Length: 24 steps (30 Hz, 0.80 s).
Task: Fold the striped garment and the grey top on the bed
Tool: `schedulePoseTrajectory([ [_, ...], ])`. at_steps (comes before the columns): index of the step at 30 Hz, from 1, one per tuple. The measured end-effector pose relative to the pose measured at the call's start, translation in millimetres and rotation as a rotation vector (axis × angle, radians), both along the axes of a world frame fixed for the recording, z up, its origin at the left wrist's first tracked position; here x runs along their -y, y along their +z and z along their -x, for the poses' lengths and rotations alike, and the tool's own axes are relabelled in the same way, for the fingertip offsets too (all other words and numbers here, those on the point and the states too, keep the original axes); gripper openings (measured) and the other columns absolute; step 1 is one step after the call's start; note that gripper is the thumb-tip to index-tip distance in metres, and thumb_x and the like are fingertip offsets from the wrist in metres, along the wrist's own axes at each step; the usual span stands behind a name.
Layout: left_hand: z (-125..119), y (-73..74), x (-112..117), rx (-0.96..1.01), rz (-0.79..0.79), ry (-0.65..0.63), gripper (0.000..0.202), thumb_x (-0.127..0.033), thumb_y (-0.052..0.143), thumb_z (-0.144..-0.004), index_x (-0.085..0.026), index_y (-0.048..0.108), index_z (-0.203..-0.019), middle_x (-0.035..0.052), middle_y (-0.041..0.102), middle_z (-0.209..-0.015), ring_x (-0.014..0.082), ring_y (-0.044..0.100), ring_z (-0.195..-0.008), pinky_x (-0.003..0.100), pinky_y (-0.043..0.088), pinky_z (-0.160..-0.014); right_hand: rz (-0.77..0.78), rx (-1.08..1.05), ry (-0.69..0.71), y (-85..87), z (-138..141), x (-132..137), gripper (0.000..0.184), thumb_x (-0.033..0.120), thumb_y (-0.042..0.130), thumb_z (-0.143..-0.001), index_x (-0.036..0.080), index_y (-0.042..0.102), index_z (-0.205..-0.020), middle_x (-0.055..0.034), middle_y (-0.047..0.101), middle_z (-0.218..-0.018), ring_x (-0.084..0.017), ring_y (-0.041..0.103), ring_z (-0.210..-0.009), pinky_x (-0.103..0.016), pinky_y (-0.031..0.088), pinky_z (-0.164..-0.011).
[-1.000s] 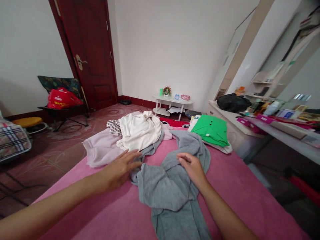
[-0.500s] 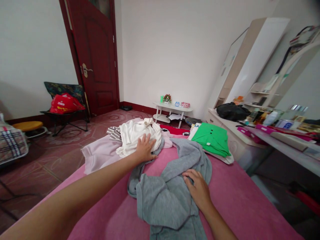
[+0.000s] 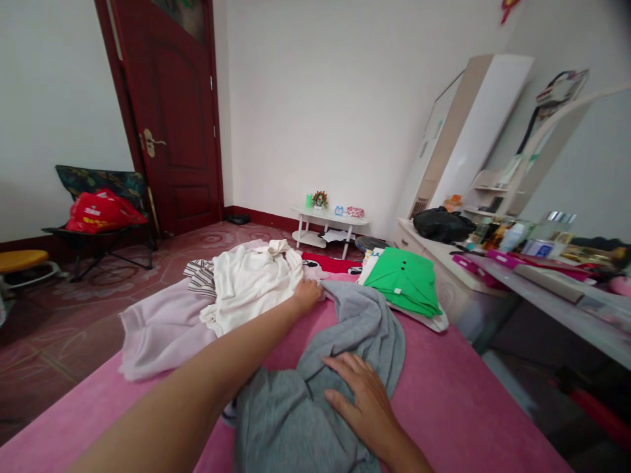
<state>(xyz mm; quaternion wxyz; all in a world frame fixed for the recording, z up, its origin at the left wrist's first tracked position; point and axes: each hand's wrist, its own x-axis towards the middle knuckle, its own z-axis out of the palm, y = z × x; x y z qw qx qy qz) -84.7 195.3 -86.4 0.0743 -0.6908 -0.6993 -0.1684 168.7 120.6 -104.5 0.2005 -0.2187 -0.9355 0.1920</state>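
Note:
A grey long-sleeved garment (image 3: 276, 414) lies crumpled on the pink bed cover (image 3: 463, 394) in front of me. My left hand (image 3: 309, 295) reaches forward with its fingers curled on the far end of this grey garment, beside a bunched white garment (image 3: 256, 279). Its fingertips are partly hidden. My right hand (image 3: 362, 401) rests palm down on the grey cloth, fingers stretched out and thumb apart. A pale pink garment (image 3: 167, 322) and a striped cloth (image 3: 201, 277) lie left of the white one.
Folded clothes with a green shirt (image 3: 407, 279) on top lie at the bed's far right. A red garment (image 3: 328, 264) lies at the far edge. Beyond it stands a small white table (image 3: 330, 217). A dressing table (image 3: 456, 279) crowded with bottles runs along the right.
My left hand has moved off the white garment to the right and closed at the grey garment's far end. My right hand has shifted left and nearer. The camera view has turned slightly right.

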Motion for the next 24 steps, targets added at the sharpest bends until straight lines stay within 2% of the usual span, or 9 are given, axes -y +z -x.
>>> schedulePoseTrajectory([
  [3,4,14.0,-15,-0.013,0.053,0.151,0.026,-0.033,0.056,-0.091,-0.016,0.059,-0.11,0.0079,0.061,-0.111,0.0182,0.06,-0.095,0.039,0.052,-0.084,0.031,-0.024,-0.028,-1.1,0,2,0.03,0.034,0.057,-0.088,0.03,0.061,-0.118,-0.0027,0.063,-0.106,-0.022,0.055,-0.101,-0.032,0.039,-0.087],
  [7,39,60.7,-29,-0.001,-0.041,0.386,0.026,-0.029,0.047,-0.095,-0.012,0.058,-0.112,0.0083,0.059,-0.109,0.0227,0.059,-0.099,0.038,0.049,-0.084,0.035,-0.026,-0.043,-2.5,0,2,0.022,0.027,0.058,-0.088,0.029,0.065,-0.109,-0.0016,0.063,-0.099,-0.021,0.055,-0.097,-0.031,0.038,-0.084],
  [9,61,80.4,-33,0.008,-0.121,0.511,0.032,-0.019,0.035,-0.096,-0.007,0.051,-0.121,0.0181,0.054,-0.117,0.03,0.056,-0.106,0.042,0.046,-0.084,0.038,-0.032,-0.049,-3.6,0,1,0.021,0.026,0.059,-0.087,0.029,0.065,-0.107,-0.0015,0.063,-0.097,-0.021,0.055,-0.095,-0.031,0.037,-0.083],
  [11,82,86.9,-35,0.007,-0.168,0.581,0.04,-0.013,0.026,-0.094,-0.004,0.044,-0.129,0.0271,0.044,-0.126,0.0364,0.049,-0.115,0.048,0.043,-0.085,0.052,-0.047,-0.055,-5.1,1,-1,0.021,0.025,0.06,-0.086,0.029,0.065,-0.107,-0.0015,0.062,-0.097,-0.021,0.055,-0.094,-0.031,0.037,-0.083],
  [14,100,69.2,-34,-0.012,-0.118,0.512,0.039,-0.014,0.031,-0.092,-0.01,0.052,-0.124,0.024,0.044,-0.13,0.0373,0.042,-0.122,0.05,0.04,-0.09,0.087,-0.057,-0.056,-7.1,2,-5,0.02,0.025,0.061,-0.085,0.03,0.065,-0.104,-0.0012,0.062,-0.096,-0.021,0.055,-0.094,-0.031,0.038,-0.081],
  [17,103,37.7,-34,-0.032,0.044,0.322,0.025,-0.022,0.047,-0.087,-0.019,0.066,-0.103,0.0132,0.055,-0.124,0.031,0.05,-0.114,0.049,0.039,-0.095,0.114,-0.057,-0.045,-7.5,3,-8,0.019,0.025,0.062,-0.085,0.03,0.066,-0.103,-0.0006,0.063,-0.094,-0.02,0.055,-0.093,-0.03,0.038,-0.081],
  [19,99,22.1,-35,-0.053,0.123,0.223,0.023,-0.026,0.054,-0.083,-0.021,0.069,-0.099,0.0112,0.055,-0.127,0.0321,0.051,-0.115,0.055,0.034,-0.098,0.126,-0.063,-0.042,-7.6,4,-10,0.018,0.025,0.061,-0.085,0.03,0.067,-0.102,-0.0005,0.063,-0.093,-0.02,0.056,-0.092,-0.03,0.038,-0.081],
  [22,85,12.8,-28,-0.106,0.141,0.119,0.029,-0.028,0.059,-0.08,-0.023,0.068,-0.107,0.0114,0.041,-0.144,0.0392,0.029,-0.134,0.065,0.016,-0.105,0.141,-0.091,-0.031,-8.9,4,-11,0.018,0.025,0.06,-0.086,0.029,0.068,-0.102,-0.001,0.063,-0.092,-0.019,0.057,-0.091,-0.03,0.039,-0.08],
  [24,72,12.9,-12,-0.137,0.13,0.046,0.033,-0.031,0.059,-0.081,-0.024,0.066,-0.113,0.0087,0.03,-0.152,0.0368,0.018,-0.14,0.062,0.009,-0.109,0.151,-0.118,-0.015,-10.6,3,-12,0.018,0.025,0.059,-0.087,0.028,0.069,-0.101,-0.0013,0.064,-0.092,-0.019,0.057,-0.09,-0.03,0.039,-0.079],
])
